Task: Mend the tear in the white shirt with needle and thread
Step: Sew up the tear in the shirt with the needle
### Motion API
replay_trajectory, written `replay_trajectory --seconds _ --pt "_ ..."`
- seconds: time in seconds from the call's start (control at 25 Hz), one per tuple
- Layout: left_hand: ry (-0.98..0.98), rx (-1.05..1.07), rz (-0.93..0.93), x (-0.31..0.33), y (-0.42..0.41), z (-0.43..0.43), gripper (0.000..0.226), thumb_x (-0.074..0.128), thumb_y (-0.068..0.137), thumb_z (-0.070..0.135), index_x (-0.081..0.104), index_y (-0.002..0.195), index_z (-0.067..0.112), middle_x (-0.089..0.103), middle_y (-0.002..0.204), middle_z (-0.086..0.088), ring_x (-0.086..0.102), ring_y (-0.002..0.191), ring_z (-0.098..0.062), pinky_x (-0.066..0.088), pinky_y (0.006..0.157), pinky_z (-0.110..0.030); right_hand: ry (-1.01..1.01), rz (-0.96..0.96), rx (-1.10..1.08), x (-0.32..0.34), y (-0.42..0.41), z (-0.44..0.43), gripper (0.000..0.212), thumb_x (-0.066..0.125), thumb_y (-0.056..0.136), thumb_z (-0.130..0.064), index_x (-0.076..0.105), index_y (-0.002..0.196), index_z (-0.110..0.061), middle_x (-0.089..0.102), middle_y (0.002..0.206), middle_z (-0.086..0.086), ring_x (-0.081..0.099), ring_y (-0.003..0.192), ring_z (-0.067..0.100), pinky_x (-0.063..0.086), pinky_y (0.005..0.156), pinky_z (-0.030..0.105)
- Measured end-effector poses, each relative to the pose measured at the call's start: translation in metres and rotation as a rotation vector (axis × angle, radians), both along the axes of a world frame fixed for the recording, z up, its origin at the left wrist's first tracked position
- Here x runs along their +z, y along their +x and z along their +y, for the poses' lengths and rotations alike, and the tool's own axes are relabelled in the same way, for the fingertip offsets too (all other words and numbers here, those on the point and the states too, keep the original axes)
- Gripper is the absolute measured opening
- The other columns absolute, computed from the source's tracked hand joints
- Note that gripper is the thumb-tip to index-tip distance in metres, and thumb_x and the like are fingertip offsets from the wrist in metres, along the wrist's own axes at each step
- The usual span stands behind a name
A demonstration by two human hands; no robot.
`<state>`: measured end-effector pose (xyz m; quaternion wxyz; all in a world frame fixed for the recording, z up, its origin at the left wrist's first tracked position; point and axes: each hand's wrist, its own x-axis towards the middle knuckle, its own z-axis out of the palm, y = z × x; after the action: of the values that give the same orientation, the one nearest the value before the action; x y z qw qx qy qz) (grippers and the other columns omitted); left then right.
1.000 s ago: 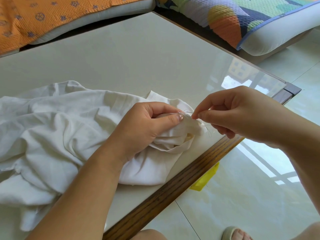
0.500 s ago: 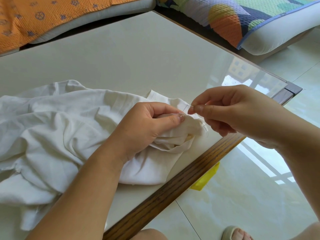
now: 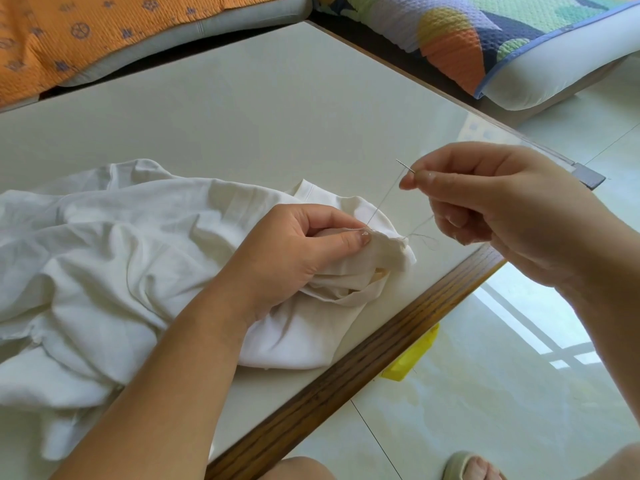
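The white shirt (image 3: 114,265) lies crumpled over the left and middle of the table. My left hand (image 3: 294,254) pinches a raised fold of it between thumb and fingers near the table's front edge. My right hand (image 3: 491,209) is lifted above and to the right of that fold, with thumb and forefinger gripping the thin steel needle (image 3: 405,165), whose tip points up and left. A pale thread (image 3: 382,199) runs taut from the needle down to the pinched fold, and a loose loop of it trails beside the fold's right end.
The cream table (image 3: 242,109) has a wooden front edge (image 3: 363,355) running diagonally; beyond it is glossy tiled floor. A yellow object (image 3: 412,358) lies on the floor below the edge. An orange cushion (image 3: 69,29) and a multicoloured cushion (image 3: 485,32) border the far side. A slippered foot (image 3: 474,465) shows at the bottom.
My right hand has pulled the needle out of the fold and risen up and to the right, drawing the thread taut. My left hand keeps the same pinch on the shirt.
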<state>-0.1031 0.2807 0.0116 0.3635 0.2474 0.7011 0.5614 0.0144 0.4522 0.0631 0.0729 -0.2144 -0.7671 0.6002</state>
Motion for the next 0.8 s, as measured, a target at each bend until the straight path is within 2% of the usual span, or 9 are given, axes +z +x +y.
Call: replay_trajectory --seconds 0.04,0.16,0.24,0.32,0.44,0.52,0.64,0.72,0.8 --pt "0.0 -0.001 0.0 0.0 0.0 0.0 0.009 0.072 0.086 0.016 0.079 0.092 0.017 0.078 0.088 -0.001 0.073 0.086 -0.013 0.056 0.072 -0.022 0.032 -0.021 0.005 -0.001 0.0 0.0 0.018 0.061 0.091 -0.017 0.075 0.08 -0.02 0.048 0.052 0.001 0.045 0.047 0.011 0.041 0.045 0.018" --pt "0.011 0.012 -0.008 0.0 0.0 0.0 0.009 0.072 0.087 0.013 0.078 0.093 0.015 0.078 0.087 -0.003 0.074 0.086 -0.015 0.058 0.075 -0.023 0.365 -0.215 0.067 -0.011 -0.002 0.0 0.018 0.059 0.092 -0.024 0.073 0.08 -0.027 0.053 0.048 -0.006 0.048 0.043 0.005 0.045 0.049 0.019" --pt "0.021 0.024 -0.019 0.0 0.0 0.001 0.01 0.072 0.086 0.012 0.078 0.094 0.013 0.078 0.088 -0.005 0.074 0.087 -0.017 0.059 0.078 -0.025 0.495 -0.241 0.013 -0.015 -0.003 0.002 0.015 0.056 0.095 -0.024 0.068 0.089 -0.031 0.056 0.05 -0.005 0.048 0.042 0.004 0.046 0.052 0.02" --pt "0.022 0.031 -0.021 0.001 0.0 0.001 0.01 0.072 0.086 0.013 0.078 0.094 0.012 0.078 0.089 -0.006 0.074 0.088 -0.019 0.059 0.08 -0.027 0.51 -0.198 -0.039 -0.014 -0.003 0.002 0.016 0.054 0.097 -0.023 0.062 0.101 -0.036 0.06 0.056 0.001 0.051 0.044 0.006 0.049 0.055 0.023" --pt "0.018 0.035 -0.019 0.0 0.0 0.0 0.011 0.072 0.086 0.015 0.078 0.094 0.013 0.078 0.089 -0.006 0.074 0.088 -0.019 0.058 0.079 -0.028 0.495 -0.164 0.001 -0.009 -0.003 -0.001 0.026 0.048 0.096 -0.02 0.066 0.087 -0.036 0.061 0.06 -0.001 0.055 0.049 0.002 0.044 0.05 0.012" --pt "0.016 0.035 -0.025 0.0 -0.001 0.0 0.011 0.071 0.087 0.016 0.079 0.094 0.013 0.077 0.087 -0.006 0.074 0.085 -0.018 0.056 0.074 -0.028 0.5 -0.164 0.063 -0.008 -0.002 -0.008 0.027 0.048 0.089 -0.021 0.067 0.077 -0.035 0.06 0.058 -0.002 0.055 0.053 0.007 0.041 0.049 0.016" --pt "0.018 0.046 -0.038 0.0 -0.001 0.0 0.012 0.07 0.087 0.016 0.078 0.095 0.012 0.076 0.083 -0.005 0.073 0.08 -0.017 0.055 0.069 -0.027 0.534 -0.156 0.145 -0.01 0.001 -0.017 0.005 0.06 0.078 -0.033 0.065 0.079 -0.032 0.054 0.056 -0.007 0.048 0.05 0.004 0.038 0.048 0.014" --pt "0.023 0.048 -0.05 0.0 -0.001 0.0 0.012 0.07 0.087 0.016 0.078 0.095 0.011 0.076 0.083 -0.006 0.073 0.079 -0.018 0.055 0.067 -0.026 0.633 -0.163 0.173 -0.015 0.001 -0.017 0.009 0.07 0.078 -0.037 0.062 0.08 -0.033 0.05 0.059 -0.008 0.047 0.057 -0.001 0.038 0.054 0.009" --pt "0.034 0.051 -0.068 0.0 -0.002 0.0 0.012 0.07 0.087 0.015 0.077 0.095 0.009 0.076 0.083 -0.008 0.072 0.077 -0.018 0.055 0.067 -0.025 0.682 -0.153 0.132 -0.019 -0.002 -0.015 0.014 0.071 0.083 -0.034 0.059 0.076 -0.035 0.049 0.059 -0.007 0.047 0.061 -0.003 0.038 0.057 0.007"
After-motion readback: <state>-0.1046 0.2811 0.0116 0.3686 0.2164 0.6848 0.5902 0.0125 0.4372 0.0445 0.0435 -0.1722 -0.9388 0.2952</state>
